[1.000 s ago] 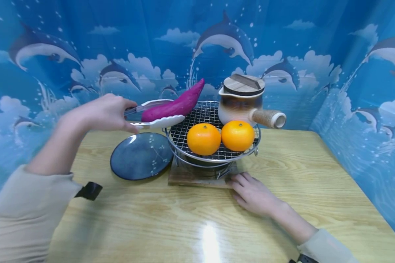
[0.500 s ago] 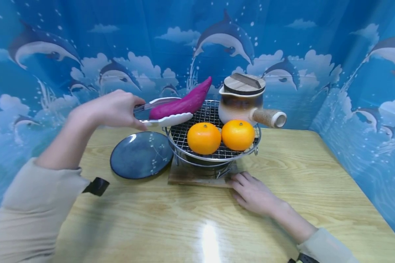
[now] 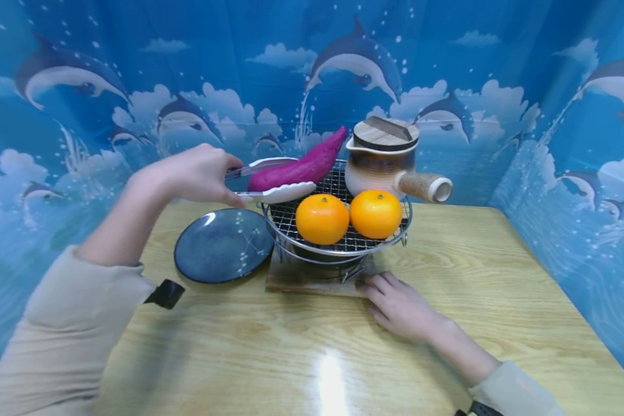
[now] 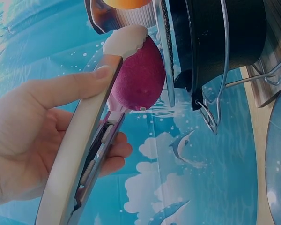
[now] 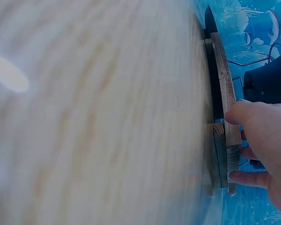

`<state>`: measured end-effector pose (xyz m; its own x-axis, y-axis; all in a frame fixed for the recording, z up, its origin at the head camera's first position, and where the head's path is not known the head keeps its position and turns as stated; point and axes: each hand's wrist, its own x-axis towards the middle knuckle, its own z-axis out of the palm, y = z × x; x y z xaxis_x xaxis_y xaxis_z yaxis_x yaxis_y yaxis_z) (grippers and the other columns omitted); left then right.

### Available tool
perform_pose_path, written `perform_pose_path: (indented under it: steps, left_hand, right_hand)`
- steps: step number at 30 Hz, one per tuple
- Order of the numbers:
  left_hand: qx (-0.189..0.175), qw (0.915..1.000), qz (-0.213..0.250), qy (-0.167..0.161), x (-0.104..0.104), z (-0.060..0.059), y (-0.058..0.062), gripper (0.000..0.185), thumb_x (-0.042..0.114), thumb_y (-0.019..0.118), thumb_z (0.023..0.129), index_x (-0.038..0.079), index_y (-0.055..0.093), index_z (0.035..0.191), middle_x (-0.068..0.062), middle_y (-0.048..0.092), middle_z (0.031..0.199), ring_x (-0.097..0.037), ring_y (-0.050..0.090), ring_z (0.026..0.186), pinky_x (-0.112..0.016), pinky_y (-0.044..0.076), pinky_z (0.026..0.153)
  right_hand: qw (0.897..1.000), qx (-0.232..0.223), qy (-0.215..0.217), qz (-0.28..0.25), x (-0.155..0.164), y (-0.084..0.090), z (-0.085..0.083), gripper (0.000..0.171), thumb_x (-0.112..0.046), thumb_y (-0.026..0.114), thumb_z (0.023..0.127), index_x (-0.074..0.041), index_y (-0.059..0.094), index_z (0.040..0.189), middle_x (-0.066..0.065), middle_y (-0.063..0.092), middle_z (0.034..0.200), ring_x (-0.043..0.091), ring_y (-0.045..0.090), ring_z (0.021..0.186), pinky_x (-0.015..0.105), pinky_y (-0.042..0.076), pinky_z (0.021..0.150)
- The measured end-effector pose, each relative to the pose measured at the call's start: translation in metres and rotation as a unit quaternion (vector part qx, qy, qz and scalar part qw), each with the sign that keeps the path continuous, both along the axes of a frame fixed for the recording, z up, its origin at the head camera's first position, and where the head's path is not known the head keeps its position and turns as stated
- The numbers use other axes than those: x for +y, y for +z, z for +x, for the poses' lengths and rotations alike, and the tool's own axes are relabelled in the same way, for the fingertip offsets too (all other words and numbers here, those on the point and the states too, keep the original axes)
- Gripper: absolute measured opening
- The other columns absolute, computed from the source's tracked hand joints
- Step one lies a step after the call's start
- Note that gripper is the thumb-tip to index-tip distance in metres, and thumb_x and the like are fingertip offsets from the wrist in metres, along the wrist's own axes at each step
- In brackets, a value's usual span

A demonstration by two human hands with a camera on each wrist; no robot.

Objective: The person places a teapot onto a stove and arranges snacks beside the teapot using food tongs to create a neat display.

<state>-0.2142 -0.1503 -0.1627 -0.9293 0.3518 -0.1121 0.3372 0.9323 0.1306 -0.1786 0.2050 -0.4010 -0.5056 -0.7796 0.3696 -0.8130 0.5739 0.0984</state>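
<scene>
My left hand [image 3: 189, 173] grips white-tipped tongs [image 3: 270, 191] that clamp a purple sweet potato [image 3: 304, 166]. The potato hangs over the left rim of a round wire grill [image 3: 338, 245]. In the left wrist view the tongs [image 4: 91, 140] squeeze the purple sweet potato [image 4: 138, 75] beside the grill's edge [image 4: 165, 51]. Two oranges [image 3: 322, 219] [image 3: 375, 213] and a ceramic pot with a wooden lid [image 3: 385, 156] sit on the grill. My right hand [image 3: 400, 306] rests flat on the table, fingertips touching the wooden board [image 3: 291, 281] under the grill. The right wrist view shows those fingers [image 5: 257, 122] on the board's edge [image 5: 225, 103].
A dark blue plate [image 3: 222, 245] lies on the wooden table [image 3: 499, 300] left of the grill. A blue dolphin-print curtain [image 3: 83, 69] closes in the back and both sides. The pot's side handle [image 3: 423, 186] sticks out to the right.
My left hand has carried the tongs and sweet potato to the right, further over the grill's left rim. The right hand has stayed where it was.
</scene>
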Motion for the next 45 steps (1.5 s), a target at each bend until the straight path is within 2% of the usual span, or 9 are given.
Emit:
perform_pose_path:
  steps: [3, 10, 17, 25, 34, 45]
  left_hand:
    - [-0.001, 1.0000, 0.000, -0.006, 0.001, 0.000, -0.001, 0.074, 0.035, 0.076, 0.076, -0.004, 0.046, 0.132, -0.021, 0.056, 0.121, -0.026, 0.058, 0.092, -0.048, 0.047, 0.084]
    - [-0.004, 1.0000, 0.003, -0.006, 0.005, 0.000, -0.004, 0.074, 0.036, 0.076, 0.075, -0.004, 0.048, 0.131, -0.015, 0.061, 0.111, -0.021, 0.057, 0.077, -0.041, 0.050, 0.076]
    - [-0.009, 0.9999, 0.003, 0.006, 0.008, -0.001, -0.005, 0.075, 0.038, 0.076, 0.075, -0.002, 0.048, 0.132, -0.015, 0.060, 0.114, -0.024, 0.057, 0.084, -0.044, 0.049, 0.081]
    - [-0.013, 0.9999, 0.005, 0.008, 0.010, -0.002, -0.005, 0.074, 0.037, 0.076, 0.075, -0.001, 0.048, 0.132, -0.013, 0.061, 0.111, -0.024, 0.056, 0.085, -0.041, 0.051, 0.077]
    - [-0.018, 0.9997, 0.008, 0.015, 0.010, -0.003, -0.005, 0.078, 0.039, 0.077, 0.073, -0.001, 0.047, 0.133, -0.014, 0.059, 0.114, -0.025, 0.056, 0.087, -0.042, 0.051, 0.078]
    - [-0.027, 0.9992, 0.020, 0.019, 0.010, -0.006, -0.003, 0.079, 0.042, 0.077, 0.072, -0.002, 0.048, 0.132, -0.016, 0.058, 0.116, -0.026, 0.055, 0.091, -0.043, 0.050, 0.080]
  right_hand:
    - [1.000, 0.002, 0.002, -0.002, 0.000, 0.000, 0.000, 0.037, -0.018, 0.067, 0.079, -0.010, 0.061, 0.115, 0.007, 0.055, 0.114, 0.024, 0.051, 0.100, 0.037, 0.047, 0.085]
    - [1.000, 0.003, 0.003, -0.004, 0.000, -0.001, 0.000, 0.037, -0.018, 0.067, 0.078, -0.010, 0.061, 0.114, 0.007, 0.055, 0.114, 0.024, 0.051, 0.101, 0.038, 0.047, 0.085]
    - [1.000, 0.007, 0.007, -0.008, 0.000, -0.002, 0.000, 0.037, -0.017, 0.067, 0.078, -0.009, 0.061, 0.114, 0.008, 0.055, 0.114, 0.024, 0.051, 0.101, 0.038, 0.047, 0.085]
    - [1.000, 0.006, 0.006, -0.008, 0.000, -0.001, 0.000, 0.037, -0.017, 0.067, 0.078, -0.009, 0.061, 0.114, 0.008, 0.056, 0.114, 0.024, 0.051, 0.101, 0.038, 0.047, 0.085]
    - [1.000, -0.009, -0.001, 0.006, -0.002, 0.002, 0.000, 0.038, -0.020, 0.068, 0.079, -0.010, 0.061, 0.115, 0.008, 0.055, 0.115, 0.024, 0.051, 0.102, 0.038, 0.046, 0.086]
    - [1.000, -0.001, 0.001, 0.010, -0.001, 0.003, -0.001, 0.039, -0.021, 0.071, 0.077, -0.009, 0.062, 0.113, 0.009, 0.055, 0.113, 0.025, 0.052, 0.101, 0.039, 0.047, 0.084]
